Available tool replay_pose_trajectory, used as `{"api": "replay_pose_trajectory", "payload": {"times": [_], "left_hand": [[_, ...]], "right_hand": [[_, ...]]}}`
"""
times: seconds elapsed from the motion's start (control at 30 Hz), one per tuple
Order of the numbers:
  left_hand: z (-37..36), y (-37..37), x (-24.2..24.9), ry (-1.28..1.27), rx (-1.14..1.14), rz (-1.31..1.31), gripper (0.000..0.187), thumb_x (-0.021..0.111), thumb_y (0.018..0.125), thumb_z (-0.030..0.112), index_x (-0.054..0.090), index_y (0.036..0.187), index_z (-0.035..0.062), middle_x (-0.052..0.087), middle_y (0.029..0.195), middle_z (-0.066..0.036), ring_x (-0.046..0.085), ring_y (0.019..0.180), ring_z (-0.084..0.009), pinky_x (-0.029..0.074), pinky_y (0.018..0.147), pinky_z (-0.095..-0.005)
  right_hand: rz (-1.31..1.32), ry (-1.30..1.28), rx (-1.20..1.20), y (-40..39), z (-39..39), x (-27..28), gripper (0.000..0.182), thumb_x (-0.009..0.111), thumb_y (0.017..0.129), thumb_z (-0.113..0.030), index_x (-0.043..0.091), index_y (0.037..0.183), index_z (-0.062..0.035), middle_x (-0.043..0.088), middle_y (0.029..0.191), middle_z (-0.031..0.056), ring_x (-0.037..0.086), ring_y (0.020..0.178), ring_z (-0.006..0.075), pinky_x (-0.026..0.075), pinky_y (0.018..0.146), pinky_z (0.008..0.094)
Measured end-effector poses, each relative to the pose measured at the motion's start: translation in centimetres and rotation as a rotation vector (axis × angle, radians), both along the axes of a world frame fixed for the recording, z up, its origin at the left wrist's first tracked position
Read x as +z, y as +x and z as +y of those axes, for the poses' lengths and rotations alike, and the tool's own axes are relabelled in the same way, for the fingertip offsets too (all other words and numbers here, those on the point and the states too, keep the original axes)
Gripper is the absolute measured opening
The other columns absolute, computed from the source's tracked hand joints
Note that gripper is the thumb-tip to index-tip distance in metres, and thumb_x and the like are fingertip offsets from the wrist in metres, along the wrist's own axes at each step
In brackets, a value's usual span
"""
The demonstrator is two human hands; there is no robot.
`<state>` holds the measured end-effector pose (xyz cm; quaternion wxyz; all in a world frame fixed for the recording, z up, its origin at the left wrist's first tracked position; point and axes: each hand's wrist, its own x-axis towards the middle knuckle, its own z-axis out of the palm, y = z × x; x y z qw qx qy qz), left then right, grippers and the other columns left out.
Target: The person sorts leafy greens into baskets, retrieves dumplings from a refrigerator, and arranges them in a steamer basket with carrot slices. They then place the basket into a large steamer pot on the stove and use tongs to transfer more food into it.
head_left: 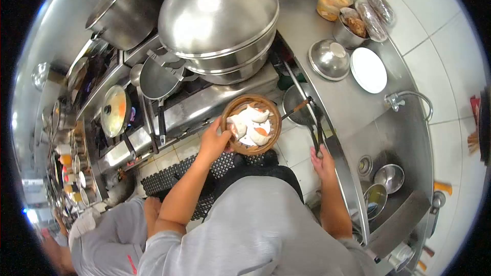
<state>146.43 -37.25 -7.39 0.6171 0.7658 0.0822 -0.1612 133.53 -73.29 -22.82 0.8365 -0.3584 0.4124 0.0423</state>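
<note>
A round bamboo steamer basket [229, 140] is in my left hand [212, 142], held at its left rim in front of my body. Several white folded dumplings [258, 116] with orange bits lie inside it. My right hand [323, 163] is closed around the lower end of a long dark-handled tool [318, 135] beside the counter edge; I cannot tell its exact kind. A dark round pan [298, 103] shows behind the tool, overlapping it in this view. A brown stick-like piece [296, 108] reaches from the tool's top toward the basket's right rim.
A large domed steel steamer [220, 15] stands on the stove ahead. Frying pans [159, 79] and a lidded pan [115, 111] sit to its left. The right counter holds white plates [368, 70], a steel bowl [329, 60] and a sink [348, 148]. Another person [110, 235] is at my left.
</note>
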Motion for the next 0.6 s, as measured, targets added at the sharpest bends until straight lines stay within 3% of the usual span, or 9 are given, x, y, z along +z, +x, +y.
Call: {"api": "replay_pose_trajectory", "payload": {"times": [0.1,0.2,0.27,0.3,0.37,0.4,0.5,0.57,0.6], "left_hand": [[-1.0,3.6,-0.2,0.049,-0.175,0.026,0.051,0.055,0.083,0.014,0.043,0.131,0.0014,0.064,0.082,-0.016,0.064,0.055,-0.0182,0.054,0.045,-0.0275],[-2.2,6.2,0.7,0.052,-0.288,0.091,0.052,0.056,0.083,0.015,0.043,0.131,0.0009,0.064,0.081,-0.016,0.063,0.051,-0.0191,0.054,0.045,-0.0280],[-2.7,7.7,0.8,0.079,-0.340,0.080,0.053,0.055,0.082,0.014,0.042,0.132,0.0007,0.064,0.079,-0.015,0.062,0.051,-0.0179,0.053,0.044,-0.0275],[-3.1,8.2,0.8,0.105,-0.387,0.071,0.054,0.053,0.082,0.013,0.040,0.133,0.0005,0.064,0.077,-0.014,0.062,0.050,-0.0167,0.052,0.044,-0.0270],[-3.9,8.7,0.9,0.095,-0.361,0.058,0.053,0.052,0.082,0.014,0.041,0.132,0.0016,0.064,0.076,-0.013,0.061,0.050,-0.0164,0.052,0.044,-0.0268],[-4.2,9.0,1.1,0.056,-0.368,0.087,0.051,0.052,0.082,0.013,0.042,0.131,0.0020,0.063,0.075,-0.013,0.061,0.049,-0.0164,0.052,0.044,-0.0268],[-5.8,9.8,2.9,0.014,-0.413,0.123,0.046,0.052,0.083,0.014,0.045,0.127,0.0027,0.063,0.074,-0.012,0.061,0.048,-0.0163,0.052,0.043,-0.0268],[-6.6,10.4,3.7,0.023,-0.426,0.106,0.042,0.052,0.084,0.014,0.047,0.124,0.0028,0.063,0.074,-0.012,0.061,0.049,-0.0163,0.051,0.043,-0.0268],[-7.0,10.7,4.1,0.020,-0.421,0.094,0.042,0.052,0.084,0.014,0.047,0.124,0.0028,0.063,0.074,-0.012,0.061,0.049,-0.0163,0.051,0.043,-0.0268]], "right_hand": [[-0.073,-0.122,0.154,-5.0,1.4,8.8,0.037,0.062,0.087,-0.031,0.055,0.110,-0.0035,0.061,0.112,0.0159,0.060,0.084,0.0169,0.046,0.074,0.0279],[-0.162,-0.211,0.171,-8.2,2.3,14.7,0.054,0.068,0.082,-0.030,0.047,0.123,-0.0027,0.059,0.114,0.0186,0.061,0.084,0.0200,0.049,0.071,0.0291],[-0.427,-0.362,0.187,-9.4,3.7,18.4,0.086,0.069,0.078,-0.038,0.024,0.142,-0.0036,0.060,0.109,0.0185,0.062,0.070,0.0239,0.052,0.061,0.0317],[-0.435,-0.366,0.187,-9.1,4.3,20.1,0.086,0.069,0.078,-0.038,0.024,0.142,-0.0036,0.060,0.109,0.0185,0.062,0.070,0.0239,0.052,0.061,0.0317],[-0.536,-0.217,0.273,-7.7,5.5,22.8,0.113,0.082,0.063,-0.044,0.013,0.143,-0.0037,0.058,0.111,0.0219,0.064,0.071,0.0265,0.051,0.060,0.0344],[-0.459,-0.328,0.258,-6.6,6.6,23.6,0.118,0.081,0.060,-0.050,0.013,0.143,-0.0024,0.058,0.105,0.0200,0.061,0.060,0.0240,0.050,0.054,0.0327],[-0.538,-0.531,0.258,-3.3,7.5,25.4,0.102,0.063,0.075,-0.064,0.019,0.143,-0.0028,0.055,0.081,0.0099,0.052,0.050,0.0150,0.043,0.044,0.0261],[-0.573,-0.407,0.192,-2.5,4.8,26.2,0.099,0.056,0.076,-0.070,0.025,0.140,-0.0013,0.052,0.075,0.0065,0.048,0.047,0.0120,0.039,0.042,0.0231],[-0.559,-0.556,0.199,-2.8,3.5,26.1,0.101,0.055,0.074,-0.073,0.028,0.140,-0.0014,0.051,0.075,0.0046,0.044,0.046,0.0105,0.037,0.040,0.0226]]}}
